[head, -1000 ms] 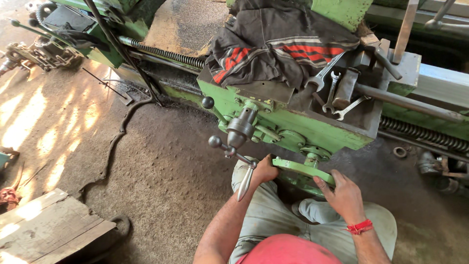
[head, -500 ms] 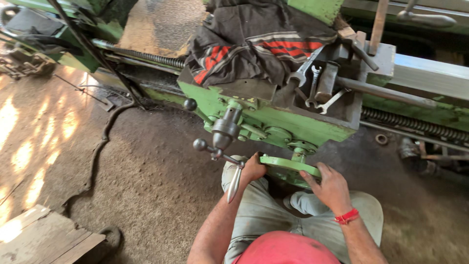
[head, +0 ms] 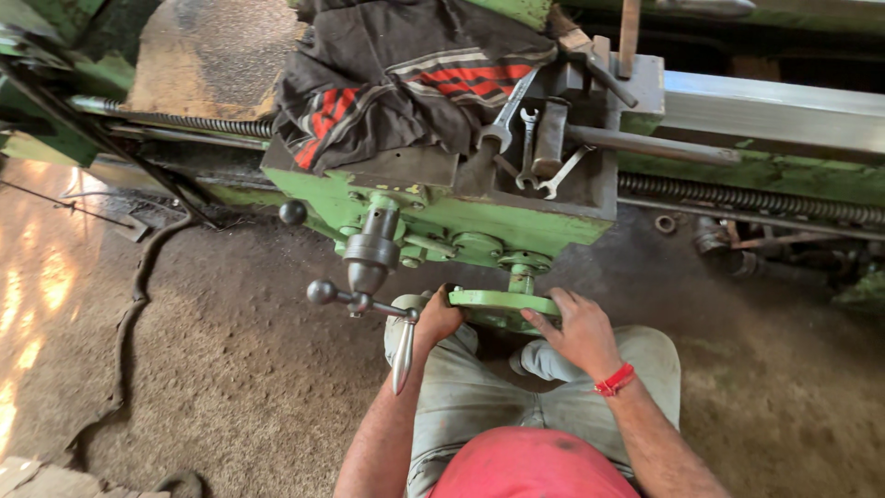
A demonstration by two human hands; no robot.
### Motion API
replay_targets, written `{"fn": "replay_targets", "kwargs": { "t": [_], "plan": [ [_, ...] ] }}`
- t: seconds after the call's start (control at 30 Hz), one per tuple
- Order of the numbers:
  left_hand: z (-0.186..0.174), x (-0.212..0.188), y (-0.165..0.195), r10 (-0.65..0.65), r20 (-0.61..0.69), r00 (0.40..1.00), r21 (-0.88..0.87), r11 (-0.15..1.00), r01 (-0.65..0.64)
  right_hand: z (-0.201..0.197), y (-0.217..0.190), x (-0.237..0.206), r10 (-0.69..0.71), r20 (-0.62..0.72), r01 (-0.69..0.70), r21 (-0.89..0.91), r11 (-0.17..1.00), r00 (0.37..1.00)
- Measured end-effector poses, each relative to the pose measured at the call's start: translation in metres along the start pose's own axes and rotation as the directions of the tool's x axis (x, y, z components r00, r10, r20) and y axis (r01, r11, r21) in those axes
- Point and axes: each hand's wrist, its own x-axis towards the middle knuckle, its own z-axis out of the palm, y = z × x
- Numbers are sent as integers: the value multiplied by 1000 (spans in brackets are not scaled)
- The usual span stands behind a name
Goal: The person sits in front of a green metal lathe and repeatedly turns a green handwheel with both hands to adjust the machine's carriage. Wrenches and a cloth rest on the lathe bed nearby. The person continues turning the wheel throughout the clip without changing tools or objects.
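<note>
Both hands clasp the green handwheel [head: 502, 301] low on the lathe carriage [head: 442, 217]: left hand [head: 436, 318] and right hand [head: 576, 327] on opposite rim edges for leverage. Spanners [head: 525, 138] rest above.

A single head-worn camera is looking steeply down from close above the person's knees, facing the green lathe carriage [head: 442, 207] far ahead, with dirt floor [head: 212, 360] spreading left.
</note>
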Motion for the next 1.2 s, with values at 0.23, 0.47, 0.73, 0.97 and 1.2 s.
{"fn": "replay_targets", "kwargs": {
  "t": [0.23, 0.47, 0.73, 0.97, 1.2],
  "plan": [
    [-3, 0, -2, -24, 25, 999, 4, 1000, 24, -4, -6, 1, -2, -4, 2, 6, 1000, 1000],
    [-3, 0, -7, -14, 40, 999, -37, 999, 15, -6, -9, 1, -15, 5, 15, 31, 999, 1000],
    [-4, 0, -8, -60, 59, 996, -51, 997, 63, 1, 8, -11, 30, 7, -31, 103, 994, 1000],
    [-5, 1, -10, -46, 67, 997, -50, 998, 49, 7, 30, -18, 0, -24, 3, 120, 993, 1000],
    [-4, 2, -10, -23, 94, 995, -87, 996, 31, 6, 28, -16, 22, 27, -26, 134, 991, 999]
  ]
}}
